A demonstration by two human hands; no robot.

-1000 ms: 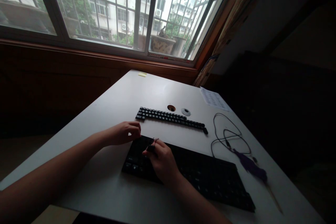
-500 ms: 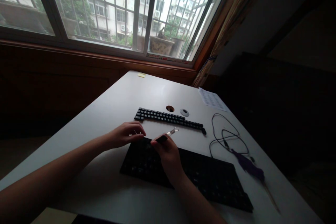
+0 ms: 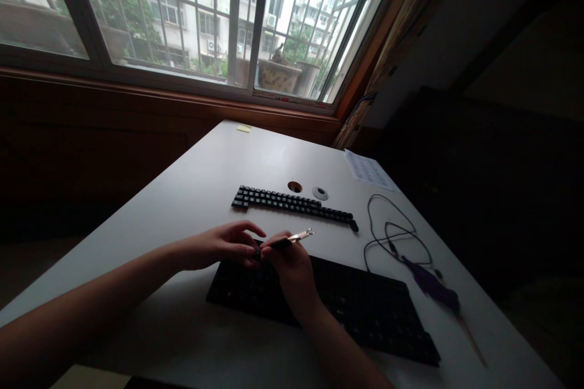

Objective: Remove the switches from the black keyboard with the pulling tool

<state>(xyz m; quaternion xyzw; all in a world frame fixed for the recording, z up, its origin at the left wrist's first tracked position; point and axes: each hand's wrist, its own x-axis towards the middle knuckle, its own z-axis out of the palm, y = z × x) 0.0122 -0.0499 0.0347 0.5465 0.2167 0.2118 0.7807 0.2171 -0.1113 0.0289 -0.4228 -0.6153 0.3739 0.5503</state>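
Note:
A black keyboard [image 3: 365, 301] lies slantwise on the white table. Over its upper left part, my right hand [image 3: 292, 264] grips a keycap puller [image 3: 296, 238] by its dark handle, the metal prongs pointing up and to the right. My left hand [image 3: 237, 244] meets it there, with thumb and fingertips closed on a small dark keycap [image 3: 257, 253] beside the right fingers. Both hands hide some of the keys. Behind them, rows of loose black keycaps [image 3: 292, 202] are lined up on the table.
A purple-handled brush-like tool [image 3: 431, 285] and a looped black cable [image 3: 371, 225] lie at the right. Farther back are a cable hole [image 3: 295, 187], its grey round cover [image 3: 320, 193], a printed sheet [image 3: 369, 170] and a yellow note [image 3: 243, 129]. A barred window [image 3: 205, 24] stands behind.
My left hand has moved right and down from the keyboard's top edge to meet my right hand at a keycap. The puller has turned slightly, its prongs shifting right and lower.

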